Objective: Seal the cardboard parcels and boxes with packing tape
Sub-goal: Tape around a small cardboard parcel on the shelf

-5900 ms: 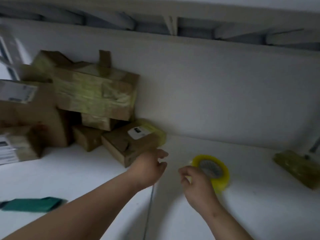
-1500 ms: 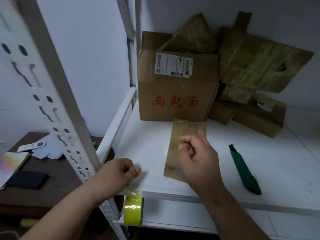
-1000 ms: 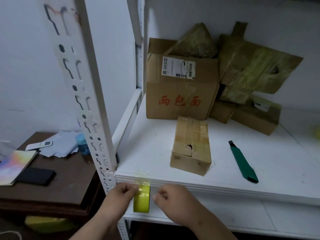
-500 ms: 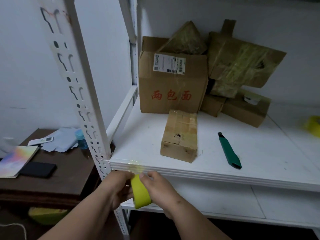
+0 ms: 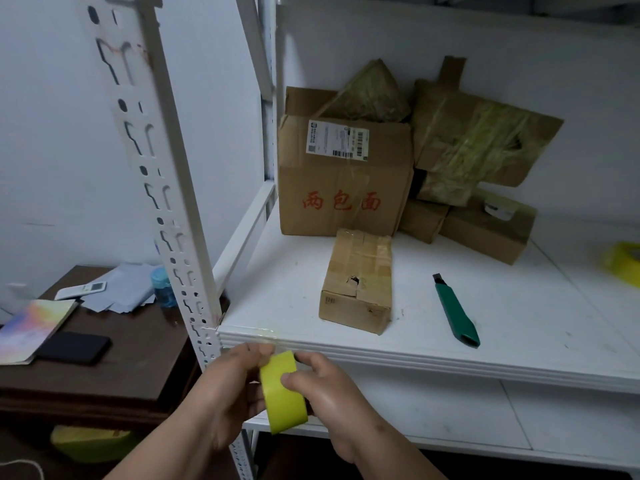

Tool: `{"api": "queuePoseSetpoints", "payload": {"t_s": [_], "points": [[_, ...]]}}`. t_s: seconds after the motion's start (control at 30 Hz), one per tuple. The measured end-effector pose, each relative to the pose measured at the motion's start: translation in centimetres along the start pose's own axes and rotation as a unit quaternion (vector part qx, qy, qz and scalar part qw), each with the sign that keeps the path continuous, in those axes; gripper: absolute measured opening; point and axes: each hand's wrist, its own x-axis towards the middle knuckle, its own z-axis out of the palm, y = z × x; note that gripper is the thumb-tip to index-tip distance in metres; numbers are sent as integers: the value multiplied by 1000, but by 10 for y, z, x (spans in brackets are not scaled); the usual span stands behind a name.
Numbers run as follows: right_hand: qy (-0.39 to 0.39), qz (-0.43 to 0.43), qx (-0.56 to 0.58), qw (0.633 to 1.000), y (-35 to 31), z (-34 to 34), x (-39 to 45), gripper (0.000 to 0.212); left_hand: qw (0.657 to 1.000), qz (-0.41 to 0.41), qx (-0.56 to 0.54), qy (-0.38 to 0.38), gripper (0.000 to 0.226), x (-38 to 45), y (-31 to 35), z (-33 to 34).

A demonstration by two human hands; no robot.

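We have lifted the yellow packing tape roll (image 5: 282, 393) below the shelf edge; left hand (image 5: 221, 393) and right hand (image 5: 329, 393) both grip it, ready to tape the small brown cardboard box (image 5: 358, 282).

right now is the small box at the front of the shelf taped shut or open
Mostly shut: the small box has clear tape strips across its closed top flaps, but a torn hole shows near its front edge.

Can't see most of my yellow tape roll (image 5: 282, 393), both hands cover its sides. Second tape roll (image 5: 623, 263) is chopped off by the right edge. Print on the shipping label (image 5: 337, 138) is too tiny for me to read.
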Motion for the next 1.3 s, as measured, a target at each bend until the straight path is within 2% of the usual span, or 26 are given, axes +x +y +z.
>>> {"api": "queuePoseSetpoints", "payload": {"t_s": [0.2,0.4,0.5,0.57,0.7,0.8,0.87,1.0,1.03,1.1,1.17,1.3], "points": [[22,-30,50,998,-4,-9,-10,67,998,46,-30,7,18,-14,-1,14],[32,-35,44,998,-17,-15,-20,65,996,14,-83,37,20,-18,0,26],[14,-47,41,998,-23,-22,-26,53,994,7,-103,-25,24,-26,19,33],[9,-48,67,997,-25,-30,-27,50,994,40,-86,-55,19,-31,30,40],[23,-55,134,989,-29,-50,-31,64,990,125,-44,-56,16,-32,26,56],[45,-70,141,986,-29,-62,-38,71,986,152,-14,-71,20,-38,10,70],[70,-79,137,985,-28,-68,-42,63,981,164,1,-105,21,-43,1,79],[97,-80,116,985,-28,-81,-51,18,972,180,33,-145,32,-51,-13,91],[100,-82,106,986,-27,-84,-53,13,971,185,37,-147,29,-52,-16,95],[118,-92,88,985,-25,-90,-56,19,971,197,51,-125,26,-53,-22,100],[139,-104,61,983,-25,-94,-60,22,971,209,86,-83,34,-54,-27,104],[153,-114,22,981,-27,-98,-67,23,954,250,160,-43,31,-57,-31,112]]}}
